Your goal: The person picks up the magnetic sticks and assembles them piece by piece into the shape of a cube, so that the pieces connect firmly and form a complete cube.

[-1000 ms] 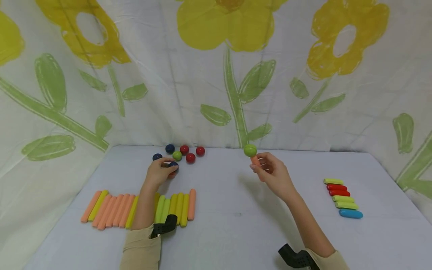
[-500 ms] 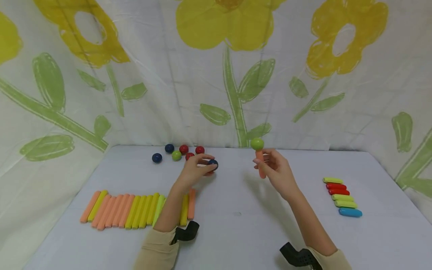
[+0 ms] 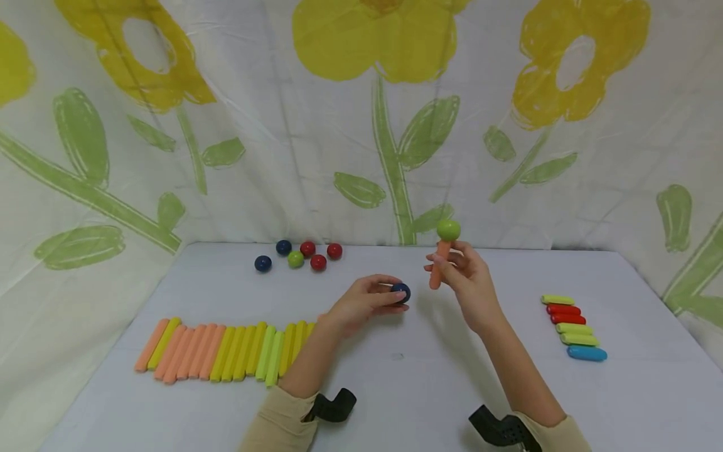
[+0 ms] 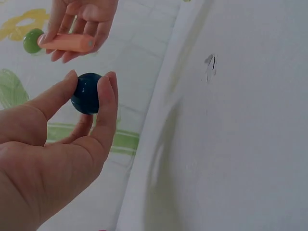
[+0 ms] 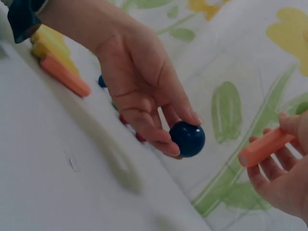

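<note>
My left hand (image 3: 364,304) pinches a dark blue ball (image 3: 401,292) between thumb and fingertips, above the middle of the table. In the left wrist view the ball (image 4: 87,93) is glossy and held out at the fingertips. To its right, my right hand (image 3: 471,282) holds an orange stick (image 3: 440,266) upright, slightly tilted, with a green ball (image 3: 449,230) on its upper end. The stick's lower end (image 5: 243,159) shows a small hole in the right wrist view and faces toward the blue ball, with a gap between them.
On the left lies a row of orange, yellow and green sticks (image 3: 226,353), its right end hidden behind my left forearm. Several blue, red and green balls (image 3: 319,262) sit at the back left. Short green, red and blue pieces (image 3: 576,329) line the right. A flower-painted cloth (image 3: 254,125) hangs behind.
My left hand has carried the blue ball rightward from the ball group to beside the right hand. The right hand has raised the orange stick slightly and turned it more upright.
</note>
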A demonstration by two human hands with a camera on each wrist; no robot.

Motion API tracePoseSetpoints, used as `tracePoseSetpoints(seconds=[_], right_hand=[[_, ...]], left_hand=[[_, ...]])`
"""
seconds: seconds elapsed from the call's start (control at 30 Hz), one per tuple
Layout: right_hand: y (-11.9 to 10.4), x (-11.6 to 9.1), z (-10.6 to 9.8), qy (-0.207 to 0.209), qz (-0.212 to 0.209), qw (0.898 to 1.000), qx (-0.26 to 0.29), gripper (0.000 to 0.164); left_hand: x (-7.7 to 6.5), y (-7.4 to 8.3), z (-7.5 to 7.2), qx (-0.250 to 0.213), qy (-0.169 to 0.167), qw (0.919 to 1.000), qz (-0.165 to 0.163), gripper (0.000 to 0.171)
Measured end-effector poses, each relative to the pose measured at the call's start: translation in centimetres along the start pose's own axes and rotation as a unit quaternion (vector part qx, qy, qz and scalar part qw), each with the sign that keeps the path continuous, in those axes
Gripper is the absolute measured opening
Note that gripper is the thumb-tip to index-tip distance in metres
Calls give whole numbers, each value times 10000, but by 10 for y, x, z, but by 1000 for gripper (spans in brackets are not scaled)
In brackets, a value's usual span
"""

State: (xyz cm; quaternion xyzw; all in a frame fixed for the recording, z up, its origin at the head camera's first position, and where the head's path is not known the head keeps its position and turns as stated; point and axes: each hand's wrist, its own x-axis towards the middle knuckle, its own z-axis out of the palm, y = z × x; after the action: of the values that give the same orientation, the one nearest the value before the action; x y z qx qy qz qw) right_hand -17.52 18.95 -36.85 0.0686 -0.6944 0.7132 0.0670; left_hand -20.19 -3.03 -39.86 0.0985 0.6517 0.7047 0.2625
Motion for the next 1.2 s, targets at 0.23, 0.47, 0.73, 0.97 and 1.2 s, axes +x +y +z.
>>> tracePoseSetpoints(seconds=[0.23,0.47,0.73,0.97,1.2], right_hand=[[-1,-2,11,237,347,9932,1086,22],[1,-3,17,508,621,9778,1935,14],[5,-5,24,643,963,9517,2845,9],[6,-2,15,353,992,9799,1696,21],[0,2,-2,-329,1402,9800,1372,64]], left_hand=[[-4,4,8,-119,-3,9999,90,36],[-6,9,11,-268,77,9995,141,37],[-6,11,12,-332,183,9988,323,37],[-7,14,6,-194,478,9976,457,37],[-7,18,-3,-63,776,9957,506,38]])
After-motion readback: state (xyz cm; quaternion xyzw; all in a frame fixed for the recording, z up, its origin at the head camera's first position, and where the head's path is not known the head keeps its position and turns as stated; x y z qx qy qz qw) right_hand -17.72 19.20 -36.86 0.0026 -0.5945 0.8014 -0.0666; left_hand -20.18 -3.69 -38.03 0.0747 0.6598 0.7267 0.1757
